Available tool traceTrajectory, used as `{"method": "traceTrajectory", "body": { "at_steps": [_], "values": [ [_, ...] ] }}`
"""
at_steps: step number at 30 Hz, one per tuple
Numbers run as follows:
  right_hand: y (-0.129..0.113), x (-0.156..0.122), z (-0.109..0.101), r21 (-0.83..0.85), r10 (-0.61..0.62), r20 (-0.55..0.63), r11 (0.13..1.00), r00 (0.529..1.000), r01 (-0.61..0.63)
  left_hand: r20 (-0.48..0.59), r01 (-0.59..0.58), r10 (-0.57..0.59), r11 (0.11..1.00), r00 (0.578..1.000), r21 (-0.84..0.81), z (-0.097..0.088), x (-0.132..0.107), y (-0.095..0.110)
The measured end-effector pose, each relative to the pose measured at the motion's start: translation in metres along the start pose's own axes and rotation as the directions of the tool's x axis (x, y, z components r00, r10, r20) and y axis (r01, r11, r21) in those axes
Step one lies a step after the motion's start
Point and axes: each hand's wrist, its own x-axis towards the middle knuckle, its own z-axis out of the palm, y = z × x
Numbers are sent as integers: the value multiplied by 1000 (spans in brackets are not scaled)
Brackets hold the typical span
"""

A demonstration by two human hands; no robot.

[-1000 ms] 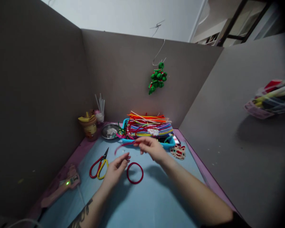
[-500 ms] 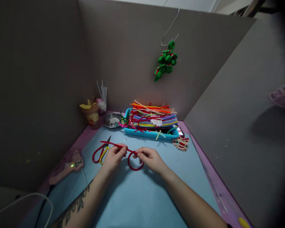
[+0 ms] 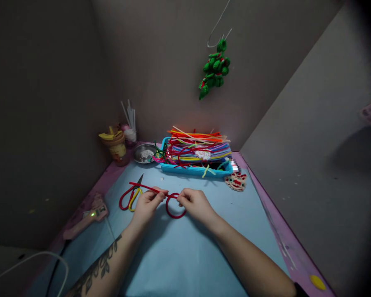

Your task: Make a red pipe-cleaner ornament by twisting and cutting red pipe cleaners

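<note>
A red pipe cleaner (image 3: 175, 216) is bent into a round loop between my two hands, with a straight tail running off to the left. My left hand (image 3: 149, 203) pinches it at the loop's left side, where the tail begins. With thumb and fingers closed, my right hand (image 3: 195, 203) grips the loop's upper right part. Just left of my left hand lie scissors (image 3: 123, 201) with red and yellow handles, the tail reaching over them. Both hands are above a light blue sheet (image 3: 176, 260).
Behind my hands stands a blue tray (image 3: 191, 170) heaped with colourful pipe cleaners. A metal dish (image 3: 144, 154) and a pot (image 3: 117, 150) are at the back left. A pink glue gun (image 3: 89, 218) rests at left. A green ornament (image 3: 215, 68) hangs above.
The view has tipped down slightly. My right hand has shifted its hold at the top of the loop, and the loop looks a little wider. My left hand keeps its pinch.
</note>
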Motion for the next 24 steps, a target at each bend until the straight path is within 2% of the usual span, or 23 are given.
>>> {"method": "traceTrajectory", "body": {
  "at_steps": [3,5,10,12,17,24],
  "values": [
    [0,1,-2,-24,1,-6,1000,1000,-1,-1,15,-15,999,1000,30,0,1,-1],
    [1,2,-3,-26,-3,-6,1000,1000,2,-31,23,-23,1000,999,-9,-2,4,-2],
    [7,5,-8,-41,-30,-40,999,999,28,-175,31,-96,939,980,-342,-11,14,0],
    [8,6,-10,-56,-46,-43,997,998,43,-225,23,-124,914,967,-404,-15,18,2],
    [12,7,-10,-112,-67,-49,992,997,61,-304,-15,-110,924,946,-381,-21,22,4],
    [11,6,-10,-210,-90,-60,975,994,75,-334,13,-158,918,929,-396,-23,24,7]
  ]
}}
